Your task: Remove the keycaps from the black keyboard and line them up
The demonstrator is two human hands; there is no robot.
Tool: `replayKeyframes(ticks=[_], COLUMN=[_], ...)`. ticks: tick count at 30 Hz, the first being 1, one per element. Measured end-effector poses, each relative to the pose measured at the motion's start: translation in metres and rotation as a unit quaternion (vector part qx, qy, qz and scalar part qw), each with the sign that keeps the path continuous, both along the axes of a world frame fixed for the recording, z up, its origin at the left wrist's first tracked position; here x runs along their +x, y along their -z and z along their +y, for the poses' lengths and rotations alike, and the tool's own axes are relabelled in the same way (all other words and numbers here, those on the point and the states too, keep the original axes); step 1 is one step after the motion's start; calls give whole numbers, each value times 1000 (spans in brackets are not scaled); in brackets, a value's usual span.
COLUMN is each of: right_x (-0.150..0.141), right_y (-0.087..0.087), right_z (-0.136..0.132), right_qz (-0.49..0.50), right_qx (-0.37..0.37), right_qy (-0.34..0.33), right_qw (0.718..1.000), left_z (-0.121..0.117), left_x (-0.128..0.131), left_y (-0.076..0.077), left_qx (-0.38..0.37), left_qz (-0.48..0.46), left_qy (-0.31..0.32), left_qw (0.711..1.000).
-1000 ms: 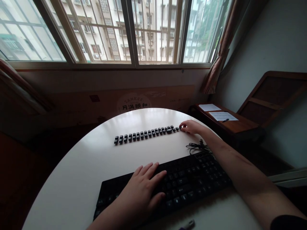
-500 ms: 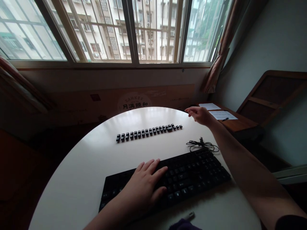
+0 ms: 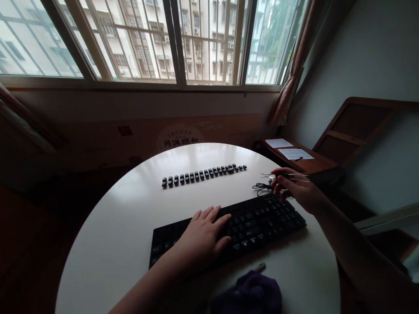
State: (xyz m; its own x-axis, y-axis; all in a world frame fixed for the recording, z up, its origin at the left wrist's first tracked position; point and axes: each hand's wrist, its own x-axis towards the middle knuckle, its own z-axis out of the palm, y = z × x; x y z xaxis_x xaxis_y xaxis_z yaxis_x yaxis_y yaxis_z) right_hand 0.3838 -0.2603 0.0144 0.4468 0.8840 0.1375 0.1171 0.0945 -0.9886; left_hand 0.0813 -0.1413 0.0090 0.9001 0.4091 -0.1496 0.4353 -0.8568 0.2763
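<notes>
My left hand (image 3: 204, 235) lies with its fingers spread on the black keyboard (image 3: 255, 222), whose lower left part is hidden under my forearm. Above the keyboard's far right end, my right hand (image 3: 294, 187) is closed on a thin metal wire keycap puller (image 3: 288, 175). Its bright wires stick out on both sides of my fingers. Beneath that hand, a bundled black cable (image 3: 260, 187) is partly covered. Further back, loose black keycaps (image 3: 196, 175) stand in a long double line, with a few smaller ones at its right end.
Near the front of the round white table (image 3: 108, 226) are a bunched purple cloth (image 3: 252, 292) and a small metal-ended object (image 3: 260, 267). Beyond the right edge, a wooden bench (image 3: 321, 168) holds paper sheets (image 3: 296, 154) and a pen (image 3: 298, 159).
My right hand has left the end of the keycap line, lifted toward the bench and come back over the keyboard with the puller. The left hand stays put; the purple cloth has come into view.
</notes>
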Motion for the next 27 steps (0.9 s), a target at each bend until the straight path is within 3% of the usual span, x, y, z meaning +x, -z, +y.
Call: replayKeyframes(ticks=[5,9,20,27], right_x=[5,3,4,-4], right_y=[39,55,57,46], right_z=[-4,-5,2,2], right_qz=[-17,-40,-111,-259], right_qx=[-5,-8,-62,-107], right_qy=[89,111,108,111], right_qw=[996,993,986,953], left_z=[1,1,2,2], left_x=[-1,-2,1,1], left_y=[-1,0,0,-2], left_qx=[-2,-1,-7,0], left_qz=[-4,-15,-15,1], left_qy=[4,1,-7,-9], left_qw=[1000,1000,1000,1000])
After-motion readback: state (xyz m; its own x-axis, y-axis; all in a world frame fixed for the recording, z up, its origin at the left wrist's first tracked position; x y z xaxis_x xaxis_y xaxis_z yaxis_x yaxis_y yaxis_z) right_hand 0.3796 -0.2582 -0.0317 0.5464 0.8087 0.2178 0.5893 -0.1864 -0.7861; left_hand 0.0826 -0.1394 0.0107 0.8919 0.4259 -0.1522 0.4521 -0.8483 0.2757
